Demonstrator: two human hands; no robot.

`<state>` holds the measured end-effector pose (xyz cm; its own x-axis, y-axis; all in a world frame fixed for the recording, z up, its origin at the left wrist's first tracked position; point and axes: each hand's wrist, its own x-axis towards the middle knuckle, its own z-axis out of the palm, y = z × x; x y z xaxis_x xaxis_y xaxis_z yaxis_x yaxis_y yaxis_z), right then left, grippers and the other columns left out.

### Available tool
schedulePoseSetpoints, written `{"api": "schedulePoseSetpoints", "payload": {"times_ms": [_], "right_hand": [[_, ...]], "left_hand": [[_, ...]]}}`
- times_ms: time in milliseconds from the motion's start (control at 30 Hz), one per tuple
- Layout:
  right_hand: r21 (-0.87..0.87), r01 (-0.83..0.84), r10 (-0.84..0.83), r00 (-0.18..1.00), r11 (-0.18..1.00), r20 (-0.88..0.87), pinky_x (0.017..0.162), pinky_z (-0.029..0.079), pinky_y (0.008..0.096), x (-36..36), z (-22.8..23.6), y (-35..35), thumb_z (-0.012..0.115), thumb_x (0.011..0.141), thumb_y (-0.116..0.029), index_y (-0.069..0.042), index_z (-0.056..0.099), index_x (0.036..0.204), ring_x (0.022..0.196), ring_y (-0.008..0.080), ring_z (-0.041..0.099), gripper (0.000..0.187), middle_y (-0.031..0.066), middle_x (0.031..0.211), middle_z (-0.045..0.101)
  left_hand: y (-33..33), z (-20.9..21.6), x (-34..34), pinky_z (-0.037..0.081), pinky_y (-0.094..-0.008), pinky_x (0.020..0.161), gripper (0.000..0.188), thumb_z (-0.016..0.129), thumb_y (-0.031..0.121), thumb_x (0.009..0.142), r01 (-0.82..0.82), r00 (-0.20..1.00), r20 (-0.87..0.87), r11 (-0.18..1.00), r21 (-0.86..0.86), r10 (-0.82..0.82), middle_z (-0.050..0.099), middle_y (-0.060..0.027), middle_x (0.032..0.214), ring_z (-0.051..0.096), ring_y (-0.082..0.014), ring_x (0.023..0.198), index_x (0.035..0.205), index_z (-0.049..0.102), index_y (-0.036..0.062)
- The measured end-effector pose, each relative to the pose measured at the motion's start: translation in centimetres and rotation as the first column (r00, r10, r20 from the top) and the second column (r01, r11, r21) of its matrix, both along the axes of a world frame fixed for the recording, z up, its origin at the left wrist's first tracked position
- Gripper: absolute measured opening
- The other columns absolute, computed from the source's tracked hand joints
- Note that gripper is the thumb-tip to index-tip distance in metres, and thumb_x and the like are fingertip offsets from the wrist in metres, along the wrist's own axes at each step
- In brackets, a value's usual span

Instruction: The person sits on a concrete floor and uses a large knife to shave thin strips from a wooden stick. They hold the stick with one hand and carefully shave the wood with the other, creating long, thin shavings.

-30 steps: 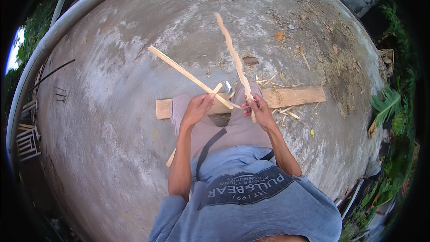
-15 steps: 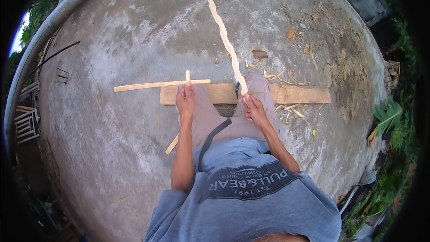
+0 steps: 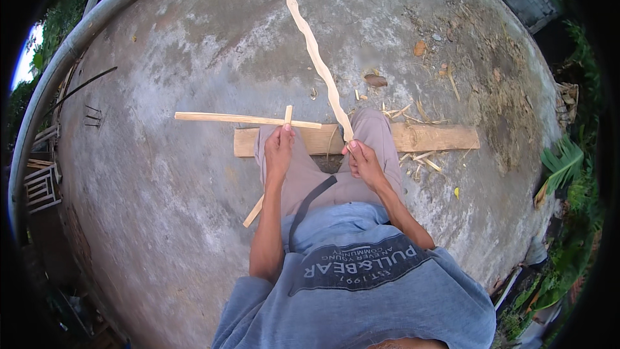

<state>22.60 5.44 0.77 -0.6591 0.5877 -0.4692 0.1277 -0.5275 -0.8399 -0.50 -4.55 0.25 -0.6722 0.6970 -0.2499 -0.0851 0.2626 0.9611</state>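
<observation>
My left hand (image 3: pixel 279 148) is closed around wooden sticks that form a cross, over my left thigh. One is a long pale stick (image 3: pixel 226 118) lying nearly level, and a short stick end (image 3: pixel 289 113) crosses it above my thumb. Beside my left forearm another stick end (image 3: pixel 253 212) pokes out; my arm hides whether it belongs to the same piece. My right hand (image 3: pixel 363 160) pinches the lower end of a wavy wooden blade (image 3: pixel 316 58), pale and smooth, which points away and slightly left over the concrete. Its very end is hidden in my fingers.
A thick wooden plank (image 3: pixel 442 136) lies crosswise at my legs, with wood shavings (image 3: pixel 423 158) around its right half. A brown leaf (image 3: pixel 375 81) rests on the concrete floor (image 3: pixel 161 187). Metal rods (image 3: pixel 93 116) stick up at the left, near a curved pipe (image 3: pixel 71 45).
My left hand has shifted right with the crossed sticks, and the long stick now slopes down to the right. The wavy blade's far tip has swung left, while my right hand has barely moved.
</observation>
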Motion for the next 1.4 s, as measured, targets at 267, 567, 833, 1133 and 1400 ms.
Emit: {"api": "schedulePoseSetpoints", "payload": {"times_ms": [267,567,833,1133,1400], "right_hand": [[0.623,0.051,-0.176,0.974,0.781,0.141,0.066,0.048,0.0332,0.3,-1.7,0.7,0.052,0.107,-0.029,-0.003,0.066,0.12,0.068,0.0183,0.055,0.033,0.0059,0.077,0.053],[0.815,-0.323,-0.38,0.761,0.481,0.525,0.07,0.051,0.0504,2.3,-0.4,1.9,0.062,0.099,-0.026,-0.012,0.06,0.127,0.084,0.0416,0.065,0.031,0.0151,0.102,0.063],[0.796,-0.165,-0.276,0.881,0.582,0.384,0.062,0.051,0.0439,1.3,-2.9,1.5,0.059,0.103,-0.027,-0.009,0.058,0.123,0.074,0.0307,0.066,0.028,0.0165,0.096,0.064],[-0.482,0.244,-0.189,0.969,0.841,0.16,0.045,0.031,0.0235,-5.2,-8.6,0.2,0.049,0.109,-0.034,-0.006,0.055,0.104,0.052,0.0073,0.032,0.029,-0.0043,0.067,0.036],[-0.579,0.245,-0.131,0.964,0.778,0.231,0.042,0.027,0.024,-6.0,-12.7,-0.5,0.047,0.108,-0.033,-0.008,0.052,0.098,0.049,0.0076,0.029,0.027,-0.0036,0.066,0.037]], "left_hand": [[-0.2,-0.3,0.2,0.027,-0.0224,0.047,0.041,0.051,0.041,0.107,0.057,0.998,0.013,0.997,-0.049,-0.056,0.044,0.0064,0.063,0.035,-0.0027,0.053,0.085,0.061,0.0073],[-1.0,-2.4,-0.1,0.026,-0.023,0.047,0.04,0.053,0.04,0.107,0.041,0.998,0.06,0.996,-0.074,-0.037,0.042,0.0067,0.063,0.034,-0.0027,0.052,0.085,0.061,0.0076],[-1.5,-2.5,-0.1,0.025,-0.0233,0.047,0.041,0.053,0.042,0.106,0.047,0.999,0.015,0.991,-0.129,-0.045,0.043,0.0066,0.063,0.033,-0.0025,0.052,0.084,0.061,0.0078],[-1.8,-3.2,0.3,0.026,-0.0229,0.047,0.04,0.053,0.042,0.106,0.052,0.987,0.156,0.988,-0.142,-0.03,0.045,0.0063,0.063,0.035,-0.0027,0.052,0.086,0.062,0.0077],[-1.9,-3.9,0.0,0.026,-0.0229,0.046,0.041,0.054,0.042,0.106,0.071,0.984,0.175,0.981,-0.182,-0.039,0.046,0.0062,0.063,0.035,-0.0029,0.051,0.087,0.063,0.0077]]}}
